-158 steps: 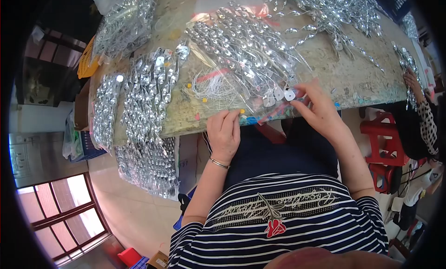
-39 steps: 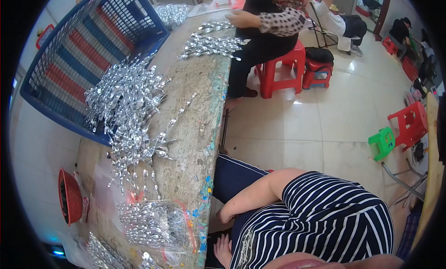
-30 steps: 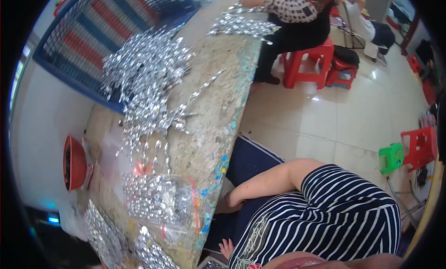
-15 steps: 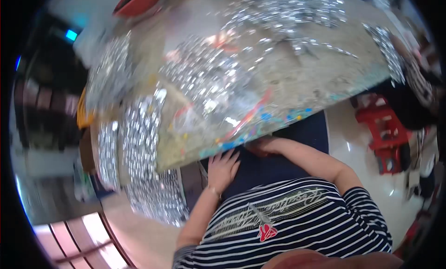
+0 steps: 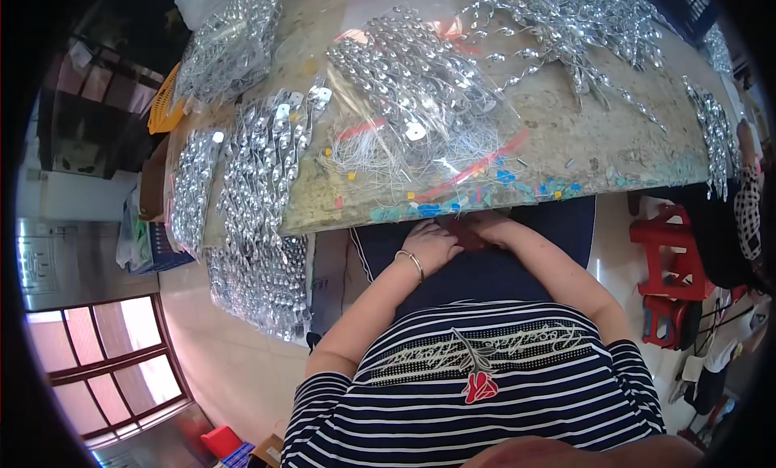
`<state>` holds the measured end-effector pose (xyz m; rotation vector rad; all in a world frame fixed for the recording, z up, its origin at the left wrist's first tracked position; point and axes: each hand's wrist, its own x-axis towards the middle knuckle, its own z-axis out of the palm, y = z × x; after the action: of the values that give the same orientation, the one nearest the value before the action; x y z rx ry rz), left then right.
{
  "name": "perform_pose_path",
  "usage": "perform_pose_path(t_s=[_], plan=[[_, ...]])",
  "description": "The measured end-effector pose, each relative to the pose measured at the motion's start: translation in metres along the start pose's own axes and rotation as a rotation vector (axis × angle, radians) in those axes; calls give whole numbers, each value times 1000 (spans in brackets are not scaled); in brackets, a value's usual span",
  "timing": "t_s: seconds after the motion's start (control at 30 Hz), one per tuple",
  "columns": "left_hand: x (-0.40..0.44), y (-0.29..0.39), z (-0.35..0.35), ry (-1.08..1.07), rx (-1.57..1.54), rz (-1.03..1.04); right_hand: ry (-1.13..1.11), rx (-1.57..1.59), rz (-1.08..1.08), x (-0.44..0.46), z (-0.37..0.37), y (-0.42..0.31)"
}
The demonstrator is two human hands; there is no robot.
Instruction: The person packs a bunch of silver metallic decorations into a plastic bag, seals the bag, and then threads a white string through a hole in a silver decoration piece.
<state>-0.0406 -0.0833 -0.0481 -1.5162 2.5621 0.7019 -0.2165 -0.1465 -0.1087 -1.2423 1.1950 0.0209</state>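
Observation:
My left hand [image 5: 432, 246] rests on the dark blue cloth [image 5: 493, 274] over my lap, just below the table's near edge. Its fingers lie loosely extended toward the other hand, and nothing shows in them. Close by on its right is my right hand [image 5: 490, 228], partly under the table edge, with its fingers in shadow and mostly hidden. A dark reddish patch between the two hands is too shaded to identify. Above them on the worn table [image 5: 582, 157] are a tangle of clear thread [image 5: 376, 154] and a bundle of twisted silver strips [image 5: 412, 72].
More silver strips hang over the left edge [image 5: 259, 165], and others lie at the far right [image 5: 582, 19]. A plastic bag of strips [image 5: 230, 52] sits back left near a yellow basket [image 5: 164, 102]. Red stools [image 5: 675, 254] stand at right, near another person's sleeve [image 5: 750, 217].
My view has shifted and sharpened, with the tabletop now higher in it. My left hand has moved right, closer to my right hand, and its fingers are less spread.

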Motion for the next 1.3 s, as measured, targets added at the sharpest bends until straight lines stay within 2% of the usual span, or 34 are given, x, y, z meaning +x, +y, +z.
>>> perform_pose_path(t_s=[0.17, 0.33, 0.43, 0.53, 0.67, 0.73, 0.8, 0.87, 0.97, 1.1, 1.3], plan=[[-24, 1, -2, 225, -125, -13, 76, -177, -95, 0, -1, 2], [-54, 5, -22, 312, -371, -22, 125, -199, -178, -22, -2, -12], [-71, 18, -38, 576, -538, -84, 148, -160, -357, -52, -9, -24], [-77, 26, -54, 761, -721, -177, -62, 54, -162, -98, -21, -64], [-68, 21, -67, 997, -700, -224, 67, 264, -356, -148, -36, -96], [-60, 16, -67, 999, -790, -288, 120, 314, -412, -148, -46, -97], [-50, 21, -75, 980, -958, -320, 234, 180, -440, -147, -44, -106], [-46, 22, -78, 900, -981, -354, 297, 92, -461, -142, -39, -116], [-43, 26, -88, 827, -1001, -376, 403, -319, -601, -127, -34, -127], [-39, 27, -92, 764, -1048, -396, 596, -571, -744, -103, -25, -126], [-33, 25, -101, 733, -1157, -378, 481, -583, -707, -95, -36, -128]])
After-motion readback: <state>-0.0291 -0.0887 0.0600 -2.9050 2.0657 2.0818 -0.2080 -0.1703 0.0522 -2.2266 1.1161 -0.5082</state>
